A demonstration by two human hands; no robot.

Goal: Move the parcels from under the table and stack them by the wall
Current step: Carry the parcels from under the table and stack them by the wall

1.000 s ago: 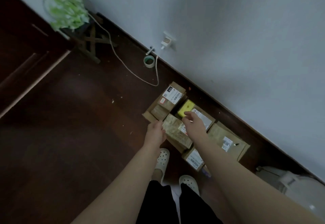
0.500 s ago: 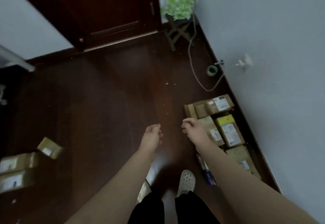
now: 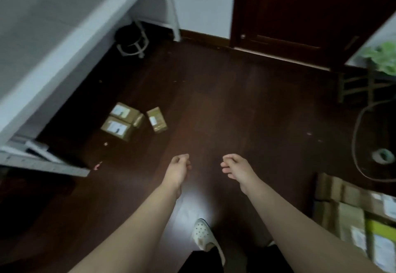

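Three parcels (image 3: 116,128) lie by the table (image 3: 53,37); left hand (image 3: 177,171) and right hand (image 3: 239,170) hang empty, fingers loosely curled.

Dark wooden floor (image 3: 235,112): three brown parcels (image 3: 116,127) by table (image 3: 53,47), parcel cluster (image 3: 351,217) apart.

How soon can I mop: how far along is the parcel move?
Done: a group of parcels lies at lower right. In hand: nothing; left hand and right hand are empty. Left: at least three parcels lie on the floor by the table.
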